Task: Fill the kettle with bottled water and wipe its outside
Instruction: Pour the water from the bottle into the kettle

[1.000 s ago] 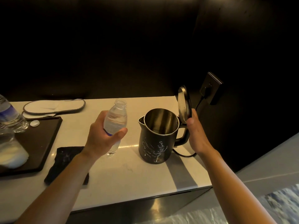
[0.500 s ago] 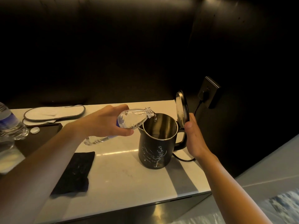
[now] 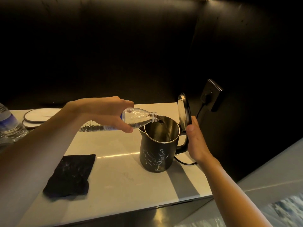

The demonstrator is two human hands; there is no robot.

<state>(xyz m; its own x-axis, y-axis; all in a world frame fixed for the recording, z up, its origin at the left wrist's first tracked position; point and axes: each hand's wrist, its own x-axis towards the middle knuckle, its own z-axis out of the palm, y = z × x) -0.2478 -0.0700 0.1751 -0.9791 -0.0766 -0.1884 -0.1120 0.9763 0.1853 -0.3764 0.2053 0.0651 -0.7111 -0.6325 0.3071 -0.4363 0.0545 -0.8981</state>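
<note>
Kettle (image 3: pixel 155 154): matt black outside with pale branch print, polished metal inside, shiny metal under the raised lid (image 3: pixel 183 112). Bottle (image 3: pixel 131 119) at its rim: clear ribbed plastic. Left of kettle, dark fuzzy cloth (image 3: pixel 70 176) on smooth, glossy pale stone-like counter (image 3: pixel 118 181)

Left hand (image 3: pixel 105 112) tips water bottle (image 3: pixel 136 119) over open kettle (image 3: pixel 159 145); right hand (image 3: pixel 196 141) at handle.

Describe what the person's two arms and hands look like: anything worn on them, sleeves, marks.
Both forearms are bare as far as the view shows; no sleeve reaches into the picture. The left hand and the right hand wear no gloves, and no watch, bracelet or ring is visible. No markings show in the dim, warm light. Fingernails look short and plain.
</note>
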